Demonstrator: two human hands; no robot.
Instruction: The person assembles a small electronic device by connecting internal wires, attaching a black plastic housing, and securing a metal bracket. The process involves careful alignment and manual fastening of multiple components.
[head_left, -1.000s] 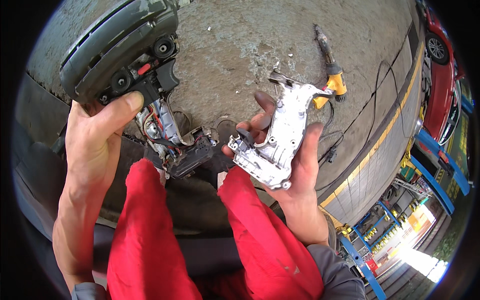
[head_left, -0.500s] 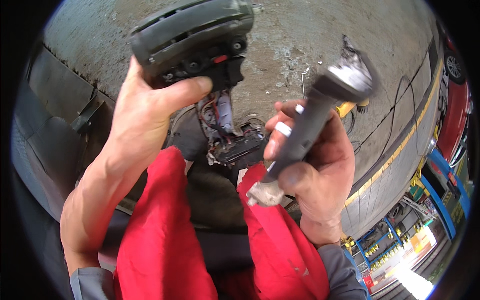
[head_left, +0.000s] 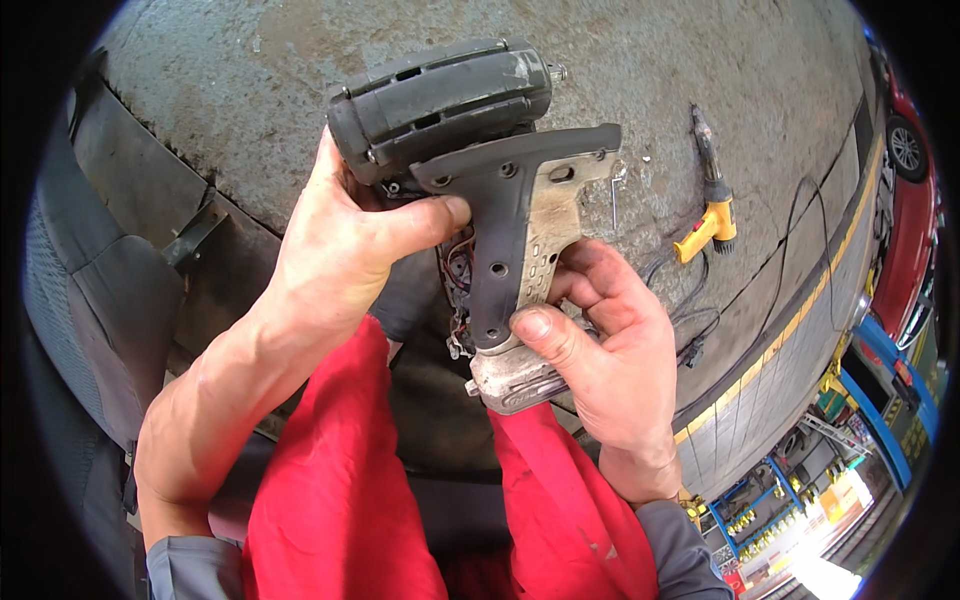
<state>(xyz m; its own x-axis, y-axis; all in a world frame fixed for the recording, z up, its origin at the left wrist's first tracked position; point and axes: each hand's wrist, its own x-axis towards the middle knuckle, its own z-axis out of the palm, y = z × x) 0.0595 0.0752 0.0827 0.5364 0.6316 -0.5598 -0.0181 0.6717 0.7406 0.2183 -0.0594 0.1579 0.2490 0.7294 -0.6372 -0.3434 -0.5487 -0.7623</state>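
Note:
A partly opened cordless impact wrench (head_left: 440,100) is up in front of me, its black head on top with a square drive pointing right. My left hand (head_left: 335,245) is closed around the head's left side, thumb pressed forward near the handle. A separate black-and-grey handle housing half (head_left: 502,240) with screw holes lies along the handle, its wide grey base at the bottom. My right hand (head_left: 625,350) grips that shell by its lower right edge, thumb in front. Wires (head_left: 461,262) show along the shell's left edge; the remaining handle interior is hidden behind it.
On the rough concrete floor to the right lie a yellow heat gun (head_left: 716,222) with a dark nozzle, a black cable (head_left: 787,240) and a thin hex key (head_left: 614,203). A seat (head_left: 95,290) stands at left. A red car (head_left: 908,235) is at far right.
My right hand has turned the housing half over and brought it left against the handle, covering the wiring. My left hand has shifted the wrench slightly right and down.

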